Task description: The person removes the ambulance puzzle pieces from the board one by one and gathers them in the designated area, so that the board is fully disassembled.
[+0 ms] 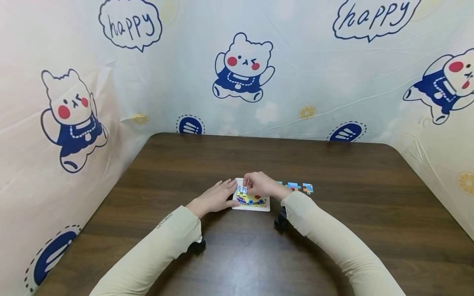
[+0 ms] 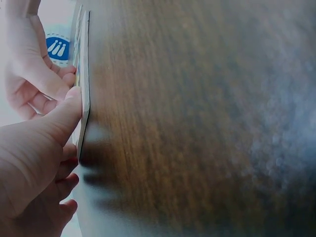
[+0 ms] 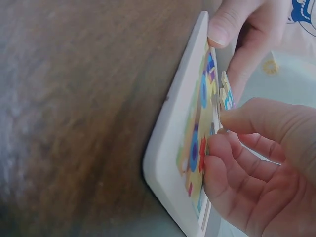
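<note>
A white-framed jigsaw puzzle (image 1: 252,207) lies flat on the table, its picture showing a yellow vehicle with blue wheels. My left hand (image 1: 219,196) rests at its left side with fingers extended, the thumb touching the lower left corner of the frame. Over the puzzle's upper part, my right hand (image 1: 261,183) pinches a small puzzle piece (image 3: 227,96) between thumb and fingers. In the right wrist view that piece is tilted above the board's surface. The left wrist view shows the board edge-on, with the left thumb (image 2: 66,111) against its edge.
Several loose puzzle pieces (image 1: 307,188) lie on the brown wooden table (image 1: 237,250) to the right of the board, partly hidden by my right wrist. A patterned curtain (image 1: 296,82) with cartoon bears stands behind the table and along both sides.
</note>
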Available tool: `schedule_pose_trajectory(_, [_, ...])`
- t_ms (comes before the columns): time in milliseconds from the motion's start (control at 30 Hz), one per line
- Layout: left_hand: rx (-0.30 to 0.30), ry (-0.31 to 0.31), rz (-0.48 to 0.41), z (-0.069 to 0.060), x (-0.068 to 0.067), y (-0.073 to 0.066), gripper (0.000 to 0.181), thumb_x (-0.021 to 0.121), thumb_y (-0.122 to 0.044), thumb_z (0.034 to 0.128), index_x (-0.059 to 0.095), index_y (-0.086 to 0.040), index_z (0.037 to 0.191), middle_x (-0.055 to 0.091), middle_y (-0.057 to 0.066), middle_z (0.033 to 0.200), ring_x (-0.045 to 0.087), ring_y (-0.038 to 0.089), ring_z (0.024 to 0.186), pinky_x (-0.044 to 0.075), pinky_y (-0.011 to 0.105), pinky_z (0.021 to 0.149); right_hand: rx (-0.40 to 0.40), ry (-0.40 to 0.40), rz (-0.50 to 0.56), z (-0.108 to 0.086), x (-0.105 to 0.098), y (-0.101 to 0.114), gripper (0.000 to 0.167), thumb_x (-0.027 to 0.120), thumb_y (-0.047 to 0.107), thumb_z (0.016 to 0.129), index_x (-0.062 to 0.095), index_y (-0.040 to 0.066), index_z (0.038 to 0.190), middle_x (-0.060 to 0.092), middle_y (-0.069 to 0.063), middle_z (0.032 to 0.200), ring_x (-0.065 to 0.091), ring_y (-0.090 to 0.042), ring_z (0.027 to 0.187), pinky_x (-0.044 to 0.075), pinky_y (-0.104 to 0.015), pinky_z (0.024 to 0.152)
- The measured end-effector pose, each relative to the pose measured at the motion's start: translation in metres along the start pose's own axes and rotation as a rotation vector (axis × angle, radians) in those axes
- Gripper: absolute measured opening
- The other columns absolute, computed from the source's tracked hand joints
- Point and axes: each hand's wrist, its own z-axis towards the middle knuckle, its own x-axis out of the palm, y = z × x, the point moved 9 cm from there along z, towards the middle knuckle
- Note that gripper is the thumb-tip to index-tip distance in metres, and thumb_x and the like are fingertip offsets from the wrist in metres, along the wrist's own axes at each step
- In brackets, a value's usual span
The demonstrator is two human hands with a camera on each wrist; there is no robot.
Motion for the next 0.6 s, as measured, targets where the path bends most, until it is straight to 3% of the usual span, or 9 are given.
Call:
schedule_pose_trajectory(333, [-0.004, -0.006, -0.002, -0.001, -0.001, 0.000, 0.071, 0.053, -0.042, 0.0914, 0.031, 0.003, 0.141, 0.026, 0.015, 0.147, 0.019, 0.031, 0.135, 0.016, 0.045, 0.108, 0.007, -0.008, 0.084, -0.005, -0.008, -0.001, 0.012, 0.065, 0.000, 0.080, 0.060, 0.003, 0.091, 0.056, -0.001, 0.072, 0.050, -0.012, 0.060, 0.043, -0.023, 0.054])
schedule_pose_trajectory(600, [-0.012, -0.004, 0.003, -0.001, -0.001, -0.001, 0.071, 0.054, -0.043, 0.0908, 0.031, 0.003, 0.141, 0.026, 0.015, 0.147, 0.020, 0.030, 0.135, 0.016, 0.044, 0.108, -0.057, -0.052, 0.043, -0.017, -0.024, -0.002, 0.011, 0.065, 0.001, 0.081, 0.061, 0.003, 0.091, 0.056, 0.000, 0.074, 0.050, -0.012, 0.065, 0.043, -0.023, 0.058])
